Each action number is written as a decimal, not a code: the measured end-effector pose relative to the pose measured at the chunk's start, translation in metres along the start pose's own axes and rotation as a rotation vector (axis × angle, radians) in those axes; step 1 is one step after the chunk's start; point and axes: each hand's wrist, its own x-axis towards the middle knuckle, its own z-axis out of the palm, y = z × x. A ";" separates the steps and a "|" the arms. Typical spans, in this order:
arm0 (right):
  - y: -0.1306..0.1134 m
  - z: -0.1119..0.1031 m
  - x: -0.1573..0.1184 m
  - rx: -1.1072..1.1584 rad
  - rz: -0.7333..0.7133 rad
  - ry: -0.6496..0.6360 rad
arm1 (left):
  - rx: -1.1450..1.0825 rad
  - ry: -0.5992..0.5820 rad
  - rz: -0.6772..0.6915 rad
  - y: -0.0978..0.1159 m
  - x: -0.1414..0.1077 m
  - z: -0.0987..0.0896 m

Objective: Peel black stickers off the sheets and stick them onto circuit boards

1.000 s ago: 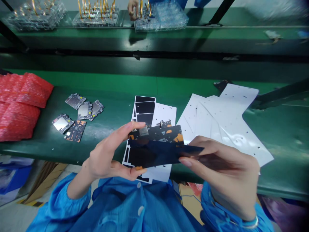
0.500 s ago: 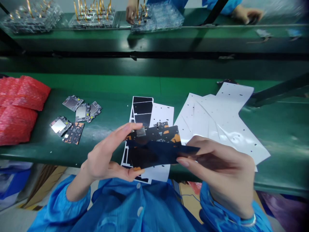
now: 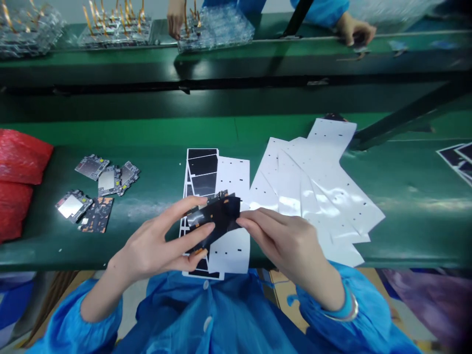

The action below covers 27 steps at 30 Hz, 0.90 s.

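My left hand grips a circuit board by its edges, with one finger lying across the top. A dark, glossy film covers much of the board. At the film's right edge, my right hand is closed in a pinch; the fingertips hide the exact hold. Beneath them lie a sheet of black die-cut stickers and a white sheet with small dark holes. How much of the film is stuck to the board I cannot tell.
Several circuit boards lie on the left of the green bench, beside red bubble wrap. White backing sheets overlap on the right. Across the bench, a co-worker's hand and trays of boards occupy a raised shelf.
The film now lies over the board, and my right hand has moved left, close to the board's edge. The view has shifted right. A co-worker's hand has moved toward the shelf edge.
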 end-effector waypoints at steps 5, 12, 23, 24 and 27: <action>0.033 0.022 -0.019 -0.288 0.215 -0.062 | -0.070 0.007 0.024 -0.062 0.027 0.013; 0.042 0.081 -0.053 -0.219 0.018 -0.407 | 0.005 -0.231 -0.600 -0.131 0.064 0.060; 0.165 -0.005 -0.087 -0.257 0.416 -0.438 | 0.077 -0.394 -0.269 -0.098 -0.004 0.098; 0.174 -0.013 -0.082 -0.268 0.446 -0.399 | 0.084 -0.365 -0.265 -0.100 0.000 0.097; 0.207 -0.026 -0.060 -0.340 0.631 -0.204 | 0.099 -0.283 -0.224 -0.096 0.028 0.098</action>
